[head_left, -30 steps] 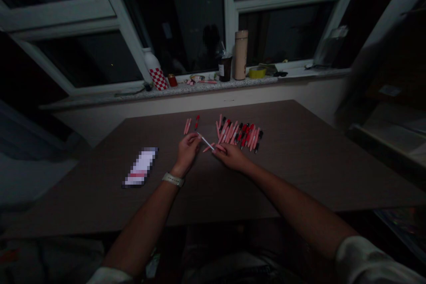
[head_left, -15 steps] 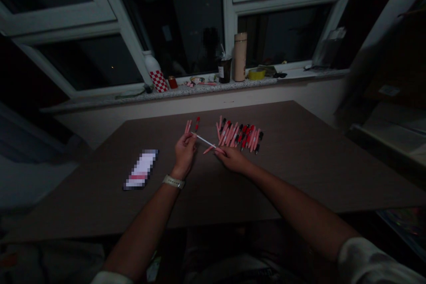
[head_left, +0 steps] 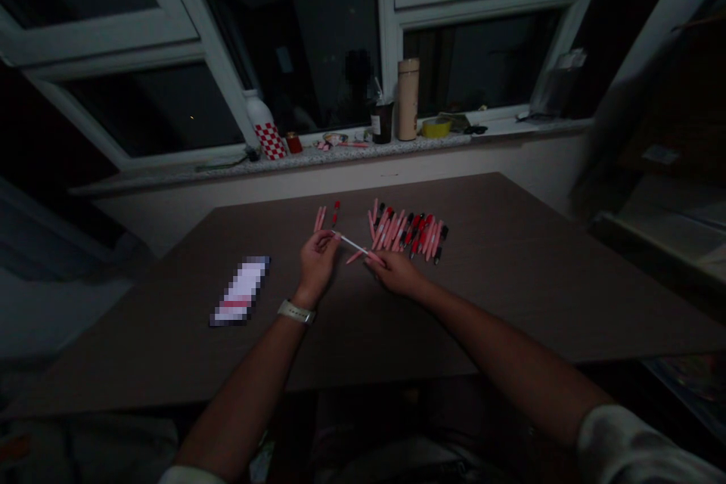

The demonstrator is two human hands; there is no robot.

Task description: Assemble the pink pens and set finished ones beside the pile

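thin white pen refill (head_left: 352, 243), smooth straight rod spanning the gap between 2 hands | pink plastic pen barrel (head_left: 357, 256), slim tube, lying along the refill's right end | left hand (head_left: 318, 266): fingertips (head_left: 329, 239) pinched together on the refill's left end | right hand (head_left: 398, 274): fingers (head_left: 375, 259) closed on barrel and refill | loose pink-and-black pens (head_left: 408, 233) just beyond, on brown laminate table (head_left: 510, 280)

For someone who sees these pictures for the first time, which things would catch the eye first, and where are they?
The eye goes first to the bright group of pink and red pens lying on the dark table, just beyond the hands. Near the centre, a thin pale rod, perhaps a pen refill, spans the gap between the left hand and the right hand. Farther back on the window sill, a tall beige flask and a red-checked white bottle stand out.
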